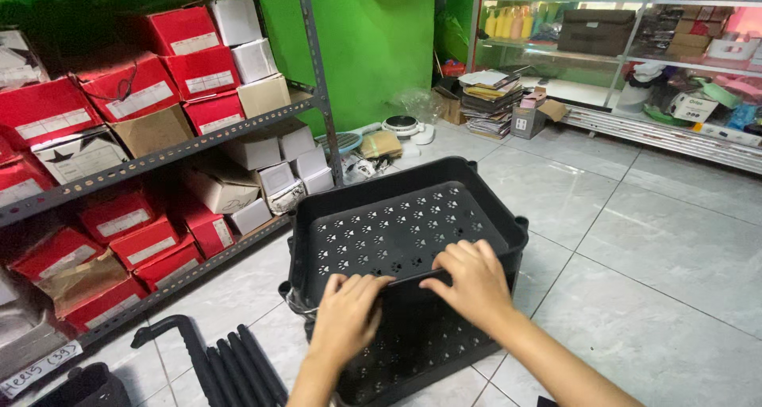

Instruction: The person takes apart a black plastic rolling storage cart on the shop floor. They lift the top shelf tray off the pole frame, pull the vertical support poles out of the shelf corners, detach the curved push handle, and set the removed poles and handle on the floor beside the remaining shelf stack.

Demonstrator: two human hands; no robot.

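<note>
A black plastic tray [401, 224], rectangular with a raised rim and rounded corners, sits tilted on top of a second black plastic tier [413, 351] on a pale tiled floor [659, 248]. Its flat base is matte and perforated with rows of small paw-shaped cut-outs; the same pattern shows on the panel below. The near rim of the tray faces the camera, and both hands meet it there. The left hand [345, 316] lies palm down with its fingers curled over the near edge, pressing on it. The right hand [475, 284], just beside it and slightly further in, rests with fingers bent across the rim and onto the perforated base. Neither hand wraps fully around the tray; both bear on its near edge from above.

To the lower left, a bundle of black plastic poles [238, 363] with a curved end lies on the floor, near another black plastic piece at the frame's corner. Left of the tray stands a grey slotted-metal shelving unit [198, 141] packed with red, white and brown cardboard shoeboxes [182, 66]. Behind it rises a bright green wall [373, 50]. Further back, a stack of papers and books [488, 97] sits on the floor before a glass-shelved display rack [675, 129] of household goods.
</note>
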